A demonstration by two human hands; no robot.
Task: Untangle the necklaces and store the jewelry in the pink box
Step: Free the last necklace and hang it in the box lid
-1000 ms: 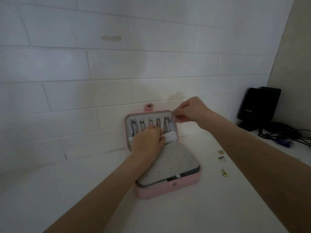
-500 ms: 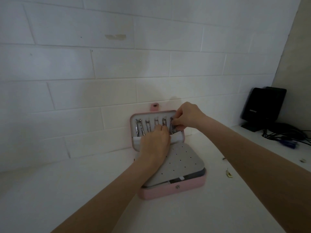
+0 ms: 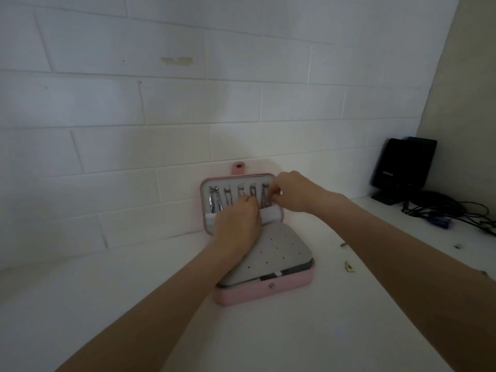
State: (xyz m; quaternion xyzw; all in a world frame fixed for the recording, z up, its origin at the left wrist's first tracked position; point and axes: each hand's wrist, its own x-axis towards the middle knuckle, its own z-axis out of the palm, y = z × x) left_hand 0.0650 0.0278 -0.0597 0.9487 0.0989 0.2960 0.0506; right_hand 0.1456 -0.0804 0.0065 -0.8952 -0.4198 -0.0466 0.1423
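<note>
Hands meet at the raised lid of the pink box [image 3: 264, 295], which sits open on the white counter [image 3: 134, 304] close against the white brick wall [image 3: 188, 103]. The lid [image 3: 206, 183] stands upright against the bricks, its snap tab [image 3: 238, 167] poking up above the rim. Inside the lid runs a row of hooks with silver necklaces [image 3: 214, 201] hanging from them, their lower ends tucked behind a white pocket band [image 3: 271, 213].

The left hand [image 3: 237, 224] comes up over the grey perforated panel [image 3: 273, 256] that covers the box's base, knuckles toward me, fingers curled and bunched together at the middle hooks. Its fingertips seem to pinch something small and shiny there, but the piece is too small and dim for me to tell what it is. The right hand [image 3: 294, 193] reaches in from the side to the last hook on the right, fingers curled tight and thumb drawn in, pinching at the chain or hook there; I cannot make out exactly which. Both hands are narrow, closed down to fine pinches rather than spread.

On the counter to the right of the box lie a few small loose pieces [image 3: 349, 265], well apart from the hands. Farther right, by the corner, stands a black speaker [image 3: 402, 167] with a tangle of dark cables [image 3: 451, 210] beside it.
</note>
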